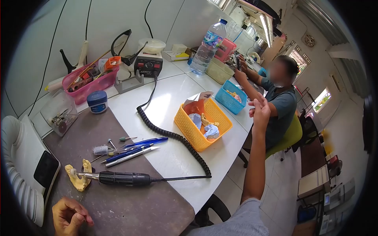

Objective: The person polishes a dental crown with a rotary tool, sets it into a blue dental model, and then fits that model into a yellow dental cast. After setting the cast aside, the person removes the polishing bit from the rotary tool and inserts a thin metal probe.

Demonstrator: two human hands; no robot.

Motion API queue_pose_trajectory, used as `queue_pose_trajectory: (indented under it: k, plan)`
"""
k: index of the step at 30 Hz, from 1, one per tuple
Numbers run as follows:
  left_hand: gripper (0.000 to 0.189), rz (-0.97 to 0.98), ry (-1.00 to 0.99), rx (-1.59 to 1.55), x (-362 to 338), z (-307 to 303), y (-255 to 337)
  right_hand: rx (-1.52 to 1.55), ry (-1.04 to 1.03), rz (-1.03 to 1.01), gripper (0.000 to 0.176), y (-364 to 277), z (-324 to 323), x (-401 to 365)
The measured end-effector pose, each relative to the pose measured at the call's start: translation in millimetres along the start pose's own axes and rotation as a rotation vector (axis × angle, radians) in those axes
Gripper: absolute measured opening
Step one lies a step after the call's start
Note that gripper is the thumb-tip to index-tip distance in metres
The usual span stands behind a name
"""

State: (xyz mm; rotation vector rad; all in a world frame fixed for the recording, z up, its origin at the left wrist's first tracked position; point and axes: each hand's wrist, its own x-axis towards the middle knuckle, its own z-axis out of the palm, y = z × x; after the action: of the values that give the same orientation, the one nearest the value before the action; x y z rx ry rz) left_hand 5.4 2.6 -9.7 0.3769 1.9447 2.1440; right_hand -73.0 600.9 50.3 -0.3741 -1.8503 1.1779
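Note:
My left hand [70,215] rests curled on the dark mat [130,204] at the lower left, fingers closed, holding nothing that I can see. A yellow dental cast [78,179] lies just above it, touched by the tip of a black rotary handpiece [122,179] lying on the mat. My right hand [260,111] is raised in the air at the right, arm stretched out, fingers spread and empty, in front of a seated person [281,106].
Pens and burs [130,151] lie on the mat. A coiled cord [173,135] runs to a control box [148,65]. A yellow basket [202,124] with casts, a blue basket [232,96], a water bottle [206,49], a pink tool bin [88,82] and a blue jar [97,101] stand on the white table.

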Motion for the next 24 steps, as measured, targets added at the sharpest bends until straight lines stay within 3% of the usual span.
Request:
queue_pose_trajectory:
  k: [3,5,8,10,12,14,17,20,21,22,24]
  plan:
    - [0.026,-0.042,0.017,0.078,-1,4,6,0.208,-0.050,0.327,0.064,35,-20,81]
    - [0.028,-0.064,0.048,0.059,-2,4,9,0.123,0.016,0.337,0.067,55,-28,119]
    - [0.013,-0.225,0.028,0.022,-6,12,28,-0.022,0.111,0.383,0.068,88,-50,161]
    - [0.015,-0.211,0.010,0.051,-4,13,29,-0.078,0.145,0.422,0.066,92,-43,156]
    - [0.018,-0.206,-0.009,0.068,-7,5,22,-0.029,0.367,0.126,0.053,88,-33,140]
    - [0.032,-0.100,0.003,0.075,-9,-5,1,0.032,0.292,-0.086,0.030,45,-4,92]
    - [0.036,-0.152,0.024,0.094,-8,-3,4,0.173,0.210,-0.421,0.022,-54,34,-14]
    - [0.033,-0.126,0.002,0.019,-5,1,7,0.295,0.243,-0.907,0.023,-147,22,-102]
    - [0.028,-0.095,0.002,-0.001,-6,0,7,0.497,0.273,-1.183,0.028,-181,24,-132]
    - [0.027,-0.086,-0.019,0.005,-6,0,8,0.657,0.158,-1.492,0.030,-209,12,-152]
    - [0.027,-0.079,-0.034,0.017,-7,-1,8,0.606,0.028,-1.727,0.030,-241,4,-178]
